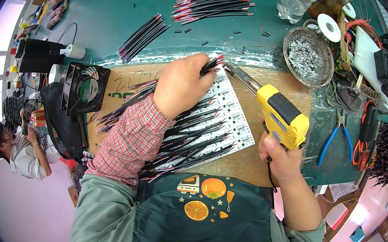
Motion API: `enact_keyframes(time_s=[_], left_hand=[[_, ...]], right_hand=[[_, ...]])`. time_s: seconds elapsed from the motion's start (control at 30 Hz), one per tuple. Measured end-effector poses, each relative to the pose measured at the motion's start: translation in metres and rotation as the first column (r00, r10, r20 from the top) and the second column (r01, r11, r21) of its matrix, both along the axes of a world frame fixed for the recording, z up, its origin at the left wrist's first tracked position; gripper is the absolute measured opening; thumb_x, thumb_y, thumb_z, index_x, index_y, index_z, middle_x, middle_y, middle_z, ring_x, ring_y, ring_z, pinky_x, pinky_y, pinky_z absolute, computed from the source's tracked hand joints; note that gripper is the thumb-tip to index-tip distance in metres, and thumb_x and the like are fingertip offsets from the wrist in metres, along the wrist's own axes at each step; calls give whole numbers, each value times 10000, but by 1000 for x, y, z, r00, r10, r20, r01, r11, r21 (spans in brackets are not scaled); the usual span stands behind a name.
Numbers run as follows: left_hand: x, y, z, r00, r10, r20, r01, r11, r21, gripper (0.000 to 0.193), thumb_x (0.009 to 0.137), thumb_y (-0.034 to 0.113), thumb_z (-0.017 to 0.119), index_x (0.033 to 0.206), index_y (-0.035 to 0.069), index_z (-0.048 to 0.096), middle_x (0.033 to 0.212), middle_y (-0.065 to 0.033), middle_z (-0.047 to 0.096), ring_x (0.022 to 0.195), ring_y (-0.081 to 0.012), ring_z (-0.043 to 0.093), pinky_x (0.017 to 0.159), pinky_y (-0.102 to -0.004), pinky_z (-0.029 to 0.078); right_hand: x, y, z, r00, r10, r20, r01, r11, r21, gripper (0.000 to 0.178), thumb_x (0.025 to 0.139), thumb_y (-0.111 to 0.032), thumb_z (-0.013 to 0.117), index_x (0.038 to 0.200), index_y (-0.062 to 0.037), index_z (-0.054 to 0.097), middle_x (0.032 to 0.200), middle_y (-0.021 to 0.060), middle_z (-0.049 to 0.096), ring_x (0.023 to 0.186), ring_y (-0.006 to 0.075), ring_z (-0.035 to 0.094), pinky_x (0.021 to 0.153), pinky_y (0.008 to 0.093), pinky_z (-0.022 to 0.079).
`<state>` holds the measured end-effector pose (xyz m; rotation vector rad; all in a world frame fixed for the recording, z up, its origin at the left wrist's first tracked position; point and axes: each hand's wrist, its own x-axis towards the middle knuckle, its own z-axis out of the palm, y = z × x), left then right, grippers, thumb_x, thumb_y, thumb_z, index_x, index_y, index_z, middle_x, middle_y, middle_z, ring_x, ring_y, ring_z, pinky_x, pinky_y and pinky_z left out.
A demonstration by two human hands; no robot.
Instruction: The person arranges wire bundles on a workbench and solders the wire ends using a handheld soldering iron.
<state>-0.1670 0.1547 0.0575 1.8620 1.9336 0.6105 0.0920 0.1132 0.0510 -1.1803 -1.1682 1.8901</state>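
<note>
My left hand is closed round a small bundle of black wires with red tips. Their ends stick out past my fingers, close to the metal nozzle of a yellow and black gun-shaped tool. That tool's handle is gripped in my right hand, and its barrel points up and left toward the wire ends. Under my left forearm, more black wires lie in rows on a white patterned sheet. The middle of the held bundle is hidden by my hand.
A wooden board lies on the green table. Beyond are wire bundles and a bowl of silvery scraps. A small fan stands left; blue-handled pliers lie right. Another person sits far left.
</note>
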Motion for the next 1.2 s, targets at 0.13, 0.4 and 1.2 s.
enact_keyframes(time_s=[0.13, 0.4, 1.2], left_hand=[[1, -3, -5, 999, 4, -37, -3, 1000, 31, 188, 797, 171, 665, 868, 4, 616, 805, -204, 638, 749, -384, 625, 666, -413, 494], [1, -4, -8, 999, 5, -35, -4, 999, 48, 201, 801, 181, 661, 840, -5, 595, 792, -221, 617, 744, -405, 605, 658, -440, 478], [-2, -5, -7, 999, 10, -45, -7, 998, 58, 212, 792, 185, 668, 836, -10, 597, 771, -224, 612, 724, -408, 600, 650, -440, 478]], right_hand=[[-6, -1, -3, 1000, -20, 14, 20, 1000, 21, 495, 833, -203, 602, 1214, 80, 459, 666, 56, 512, 512, 118, 469, 472, 254, 401], [-10, 2, 1, 1000, -9, 1, 9, 999, 41, 423, 837, -211, 607, 1136, 64, 488, 620, 60, 501, 493, 118, 467, 464, 255, 402], [-13, 0, 0, 999, -25, -22, 26, 999, 36, 446, 842, -203, 593, 1161, 85, 474, 613, 39, 491, 501, 115, 459, 474, 258, 400]])
